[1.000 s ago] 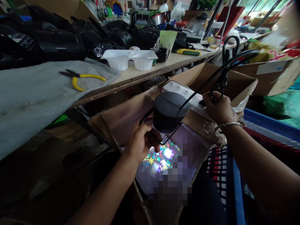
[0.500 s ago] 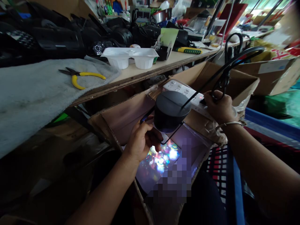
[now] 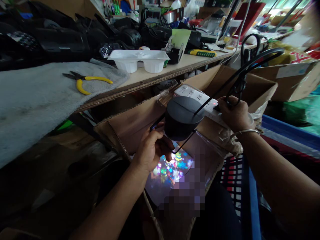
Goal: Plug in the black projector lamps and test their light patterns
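My left hand (image 3: 150,148) is closed around the thin black bracket (image 3: 183,143) of a round black projector lamp (image 3: 183,116). The lamp points down into a cardboard box (image 3: 140,116), throwing a multicoloured light pattern (image 3: 172,171) on a pale surface inside. From its back runs a black power cord (image 3: 222,86). At a white power strip (image 3: 192,93), my right hand (image 3: 235,115) grips the cord's black plug (image 3: 217,108) against the strip's end, beside a small red glow. Bundled cord hangs over that hand. The plug's prongs are hidden.
Yellow-handled pliers (image 3: 83,81) lie on a grey cloth (image 3: 45,100) on the workbench (image 3: 172,68). Near its edge stands a white plastic tray (image 3: 138,60), with a yellow-and-black tool (image 3: 202,53) farther along. To my right is a blue crate (image 3: 252,200).
The projected pattern has shifted and shows sharper, more varied coloured spots. Both hands and the lamp stay almost where they were.
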Demonstrator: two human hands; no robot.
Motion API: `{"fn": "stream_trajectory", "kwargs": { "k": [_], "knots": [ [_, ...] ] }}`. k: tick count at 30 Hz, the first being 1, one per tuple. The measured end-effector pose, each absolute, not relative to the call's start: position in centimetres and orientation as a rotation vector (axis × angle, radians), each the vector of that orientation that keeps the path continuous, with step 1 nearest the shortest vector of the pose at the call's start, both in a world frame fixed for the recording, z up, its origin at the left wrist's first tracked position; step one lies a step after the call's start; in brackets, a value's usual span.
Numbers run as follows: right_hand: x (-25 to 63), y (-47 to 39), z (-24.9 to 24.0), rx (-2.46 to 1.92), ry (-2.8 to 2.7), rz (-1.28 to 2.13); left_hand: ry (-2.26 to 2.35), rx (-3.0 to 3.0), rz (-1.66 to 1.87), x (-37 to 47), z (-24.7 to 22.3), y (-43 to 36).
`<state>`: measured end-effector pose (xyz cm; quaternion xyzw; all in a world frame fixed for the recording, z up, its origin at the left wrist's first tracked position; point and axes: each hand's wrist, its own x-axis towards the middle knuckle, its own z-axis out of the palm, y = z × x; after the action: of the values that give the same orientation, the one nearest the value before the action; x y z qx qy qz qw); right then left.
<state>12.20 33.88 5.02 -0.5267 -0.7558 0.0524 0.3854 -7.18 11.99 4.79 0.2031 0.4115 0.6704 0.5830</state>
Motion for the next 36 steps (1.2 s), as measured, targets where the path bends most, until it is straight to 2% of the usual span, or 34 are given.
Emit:
{"fn": "stream_trajectory", "kwargs": {
  "k": [36],
  "knots": [
    [12.20, 34.12, 4.74, -1.299, -1.921, 0.128, 0.941, 0.490, 1.562, -7.12, 4.65, 12.12]
  ]
}}
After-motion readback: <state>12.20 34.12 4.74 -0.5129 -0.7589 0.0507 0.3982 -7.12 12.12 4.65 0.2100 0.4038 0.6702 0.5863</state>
